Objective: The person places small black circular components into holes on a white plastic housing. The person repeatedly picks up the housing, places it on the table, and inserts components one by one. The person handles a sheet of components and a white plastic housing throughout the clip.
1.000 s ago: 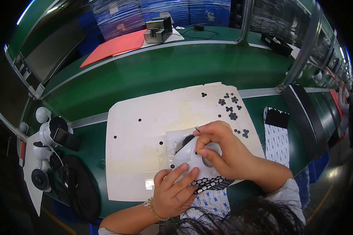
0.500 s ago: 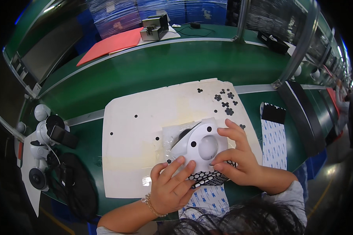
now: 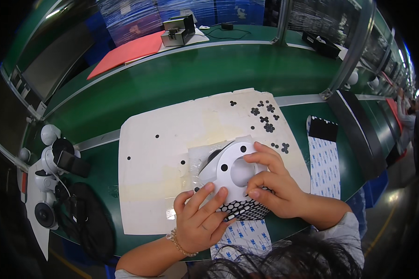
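A white plastic housing (image 3: 224, 180) with a large round opening lies tilted on a translucent plastic bag in front of me. Two black round pads (image 3: 224, 168) sit on its face. My left hand (image 3: 201, 221) steadies the housing's near left side, two fingertips on its rim, the thumb hidden. Beneath the fingers, a black sheet with rows of round holes (image 3: 246, 210) lies against the housing. At the opening's lower right edge, my right hand (image 3: 277, 190) pinches a small dark piece, apparently a black round pad, between thumb and index finger. The other right fingers are raised over the rim.
Black dot clusters (image 3: 269, 127) and single dots lie on the white board (image 3: 149, 186). White-backed adhesive strips (image 3: 325, 162) lie at right and under my hands. White camera-like devices (image 3: 51, 156) and a black pouch (image 3: 92, 223) stand left. A green ledge (image 3: 195, 69) rises behind.
The view has shifted slightly. The right thumb and index finger, with the small dark piece, have come a little closer to the housing's face. The left hand keeps its place.
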Demonstrator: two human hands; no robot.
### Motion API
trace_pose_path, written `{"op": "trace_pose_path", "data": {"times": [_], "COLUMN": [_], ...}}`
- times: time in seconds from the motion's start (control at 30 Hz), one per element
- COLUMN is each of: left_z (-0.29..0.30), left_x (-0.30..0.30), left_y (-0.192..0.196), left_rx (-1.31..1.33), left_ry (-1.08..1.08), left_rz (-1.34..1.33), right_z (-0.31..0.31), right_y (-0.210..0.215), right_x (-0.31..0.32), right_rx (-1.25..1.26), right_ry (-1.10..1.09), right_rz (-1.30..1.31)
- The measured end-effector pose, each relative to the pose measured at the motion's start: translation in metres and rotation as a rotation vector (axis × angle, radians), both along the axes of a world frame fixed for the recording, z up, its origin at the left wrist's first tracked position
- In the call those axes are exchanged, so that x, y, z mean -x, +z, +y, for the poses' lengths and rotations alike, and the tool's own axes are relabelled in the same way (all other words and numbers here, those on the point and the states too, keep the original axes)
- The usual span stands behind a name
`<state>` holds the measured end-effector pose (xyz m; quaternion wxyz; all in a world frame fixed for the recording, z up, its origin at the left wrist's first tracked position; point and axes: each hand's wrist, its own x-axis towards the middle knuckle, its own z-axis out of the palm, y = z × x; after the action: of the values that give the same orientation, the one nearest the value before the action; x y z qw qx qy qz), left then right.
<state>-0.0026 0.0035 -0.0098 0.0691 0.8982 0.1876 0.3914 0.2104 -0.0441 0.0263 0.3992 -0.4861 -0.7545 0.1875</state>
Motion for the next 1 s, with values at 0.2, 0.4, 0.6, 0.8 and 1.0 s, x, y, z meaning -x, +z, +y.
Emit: {"op": "trace_pose_path", "data": {"times": [0.2,0.4,0.6,0.8,1.0], "left_z": [-0.001,-0.002,-0.002,-0.001,0.001], "left_x": [-0.001,-0.001,0.000,-0.002,-0.001], "left_y": [0.001,0.003,0.005,0.005,0.004], "left_rx": [0.002,-0.001,0.025,0.024,0.040], "left_ry": [0.013,0.027,0.028,0.014,-0.008], "left_rz": [0.005,0.014,0.004,-0.028,-0.036], "right_z": [0.000,-0.006,-0.020,-0.021,-0.016], "right_y": [0.000,-0.011,-0.003,0.003,-0.003], "right_x": [0.002,-0.002,-0.001,0.018,0.023], "right_rx": [-0.071,-0.393,-0.451,-0.372,-0.382], "right_ry": [-0.022,-0.122,-0.275,-0.096,-0.109], "right_rz": [-0.050,-0.308,-0.466,-0.338,-0.277]}}
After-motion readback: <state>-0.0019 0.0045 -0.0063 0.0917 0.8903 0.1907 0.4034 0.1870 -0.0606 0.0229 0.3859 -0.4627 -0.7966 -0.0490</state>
